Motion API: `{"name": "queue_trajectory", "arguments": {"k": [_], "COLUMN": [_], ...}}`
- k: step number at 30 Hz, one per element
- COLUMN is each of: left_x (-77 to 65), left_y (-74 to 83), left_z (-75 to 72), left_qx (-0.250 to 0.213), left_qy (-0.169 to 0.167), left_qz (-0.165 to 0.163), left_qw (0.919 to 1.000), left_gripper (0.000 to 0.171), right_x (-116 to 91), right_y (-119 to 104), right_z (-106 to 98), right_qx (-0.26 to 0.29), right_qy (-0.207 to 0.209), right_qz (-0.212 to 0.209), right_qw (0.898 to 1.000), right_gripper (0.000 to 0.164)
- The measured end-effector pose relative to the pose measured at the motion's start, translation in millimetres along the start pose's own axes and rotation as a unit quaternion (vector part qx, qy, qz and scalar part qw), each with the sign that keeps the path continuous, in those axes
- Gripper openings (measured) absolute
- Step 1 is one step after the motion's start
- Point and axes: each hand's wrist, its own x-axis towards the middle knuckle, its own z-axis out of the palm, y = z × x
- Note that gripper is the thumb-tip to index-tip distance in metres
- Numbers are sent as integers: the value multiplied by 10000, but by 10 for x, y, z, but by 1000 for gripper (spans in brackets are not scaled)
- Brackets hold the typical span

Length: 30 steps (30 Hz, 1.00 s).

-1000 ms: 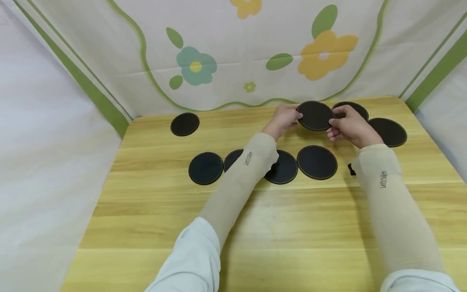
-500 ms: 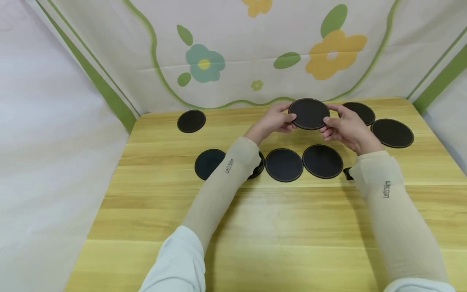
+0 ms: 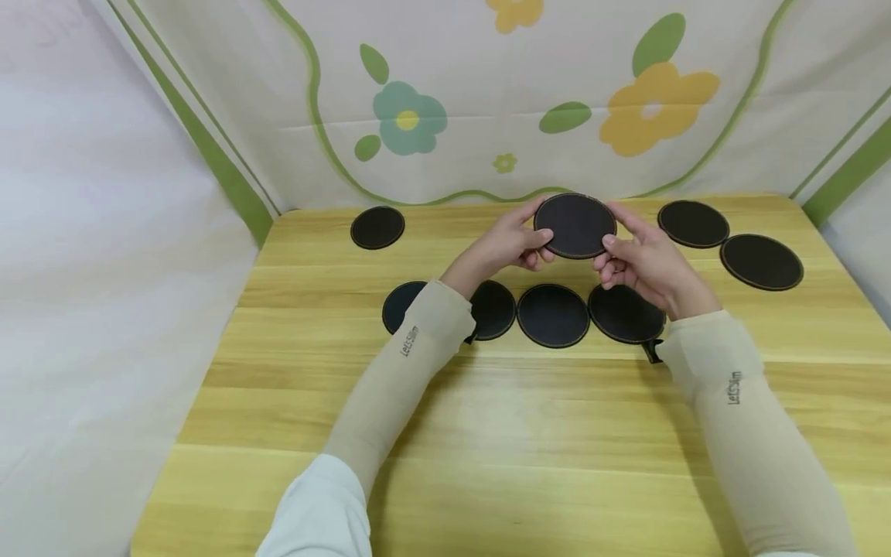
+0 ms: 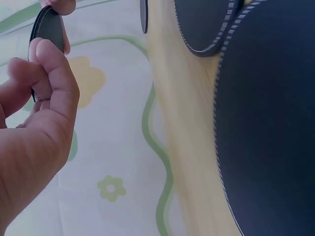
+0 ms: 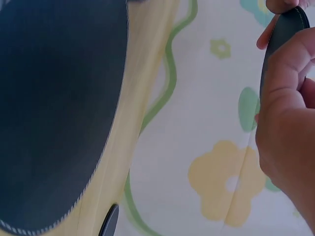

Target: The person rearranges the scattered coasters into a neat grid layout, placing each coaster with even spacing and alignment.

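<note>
Lone disc (image 3: 377,227): black, round, flat on the table, upper left of centre.
Row of four discs (image 3: 553,316): across mid-frame; leftmost partly hidden behind the left sleeve (image 3: 440,316).
Left hand (image 3: 504,246): pinches the held disc's left edge, thumb on the near face.
Held disc (image 3: 575,225): black, stitched rim, raised just above centre and tilted toward me; whether single or layered, I cannot tell.
Handling (judged): light, thin, fairly stiff, leather-like; unlikely to break, perhaps slightly slippery; best held by opposite rims.
Right hand (image 3: 647,259): pinches the right edge likewise; the hands are apart, the disc between them.
Pair of discs (image 3: 693,223): upper right, edges touching or nearly so.
Table (image 3: 522,433): pale wood-grain, smooth, faint sheen low centre.
Room: white cloth on the far left; printed backdrop (image 3: 473,77) along the top, teal flower left, orange flower right.
</note>
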Motion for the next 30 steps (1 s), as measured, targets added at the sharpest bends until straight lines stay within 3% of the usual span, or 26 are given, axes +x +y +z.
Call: {"name": "queue_trajectory", "arguments": {"k": [8,20,30], "left_x": [-234,-677,-1113], "left_y": [-104,-260,-408], "left_z": [6,-46,-153], "left_qx": [-86,-458,-261], "left_qy": [86,266,580], "left_qz": [23,92,143], "left_qw": [9999,9986,9979], "left_gripper": [72,69,70], "right_x": [-88,-235,-295], "right_y": [97,166,300], "right_z": [104,446,802], "right_qx": [221,-733,-1655], "right_qy": [-534,-549,-480], "right_qz": [-244,-391,-240], "right_qw": [9980,9950,9848], "right_gripper": [81,77,73]}}
